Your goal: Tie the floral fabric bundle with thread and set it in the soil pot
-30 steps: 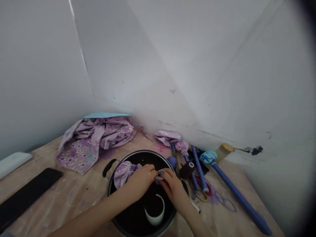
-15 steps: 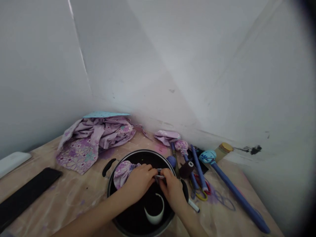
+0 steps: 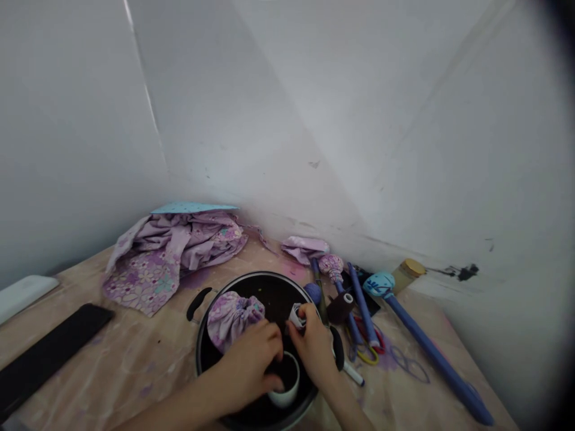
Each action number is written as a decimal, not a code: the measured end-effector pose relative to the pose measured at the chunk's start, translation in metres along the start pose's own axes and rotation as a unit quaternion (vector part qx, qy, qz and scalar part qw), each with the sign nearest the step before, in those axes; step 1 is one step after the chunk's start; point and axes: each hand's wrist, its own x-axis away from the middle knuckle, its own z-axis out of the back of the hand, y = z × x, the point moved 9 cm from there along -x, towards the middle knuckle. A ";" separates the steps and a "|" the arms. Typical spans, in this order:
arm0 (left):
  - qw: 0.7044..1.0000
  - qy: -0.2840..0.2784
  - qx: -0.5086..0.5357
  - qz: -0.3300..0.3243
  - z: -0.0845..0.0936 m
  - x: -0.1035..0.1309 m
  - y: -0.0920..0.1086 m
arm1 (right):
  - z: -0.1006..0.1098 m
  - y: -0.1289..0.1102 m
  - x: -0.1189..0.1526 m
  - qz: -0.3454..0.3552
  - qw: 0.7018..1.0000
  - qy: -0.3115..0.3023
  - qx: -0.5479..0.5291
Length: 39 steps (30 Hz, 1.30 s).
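A dark two-handled pot (image 3: 265,275) stands under both my hands. My right hand (image 3: 315,344) pinches a small whitish-lilac roll (image 3: 297,316), which looks like rolled-up cloth, over the pot's right side. At the left rim of a small white cup (image 3: 290,396) inside the pot is my left hand (image 3: 258,353), its thumb and fingers apart and nothing seen in it. Whether it touches the cup I cannot tell. A gathered floral cloth bundle (image 3: 231,320) lies in the pot, left of the cup.
Crumpled floral fabric (image 3: 179,245) lies back left, and a black phone-like slab (image 3: 49,353) nearer left. On the right are a brown thread spool (image 3: 340,307), a marker (image 3: 353,373), yellow-handled scissors (image 3: 369,358), a blue stick with a cloth head (image 3: 433,353) and a jar (image 3: 408,274) by the wall.
My left hand has left the roll and moved down to the cup, uncovering the cloth bundle. My right hand keeps the roll, now tilted.
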 end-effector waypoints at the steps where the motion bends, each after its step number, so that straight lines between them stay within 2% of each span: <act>1: 0.999 -0.029 -0.005 -0.020 -0.009 0.004 0.003 | 0.000 0.001 0.000 -0.001 1.000 0.002 0.000; 3: 0.996 -0.062 -0.016 -0.055 -0.023 0.008 0.008 | -0.002 0.001 -0.001 0.000 1.000 0.003 -0.002; 7: 0.993 -0.080 -0.035 -0.078 -0.038 0.008 0.011 | -0.005 -0.002 -0.001 0.016 1.000 -0.001 -0.016; 11: 0.994 -0.065 -0.006 -0.088 -0.037 0.008 0.010 | -0.005 -0.005 -0.002 0.032 0.999 -0.019 -0.038; 16: 0.992 -0.046 0.066 -0.093 -0.022 0.009 0.009 | 0.001 -0.004 -0.006 0.040 0.997 -0.037 -0.056; 20: 0.992 -0.077 0.057 -0.082 -0.021 0.004 0.009 | 0.004 0.000 -0.008 0.042 0.996 -0.044 -0.061; 25: 0.982 -0.133 0.005 -0.134 -0.034 -0.002 0.013 | 0.002 0.004 -0.006 0.040 0.996 -0.047 -0.058; 29: 0.977 -0.155 -0.015 -0.142 -0.042 -0.009 0.009 | 0.001 0.006 -0.005 0.034 0.997 -0.045 -0.056; 34: 0.987 -0.113 0.020 -0.115 -0.036 -0.015 0.003 | 0.000 0.008 -0.004 0.027 0.997 -0.045 -0.058; 39: 0.984 -0.045 0.163 -0.057 -0.014 -0.014 -0.006 | 0.001 0.010 -0.003 0.021 0.996 -0.045 -0.071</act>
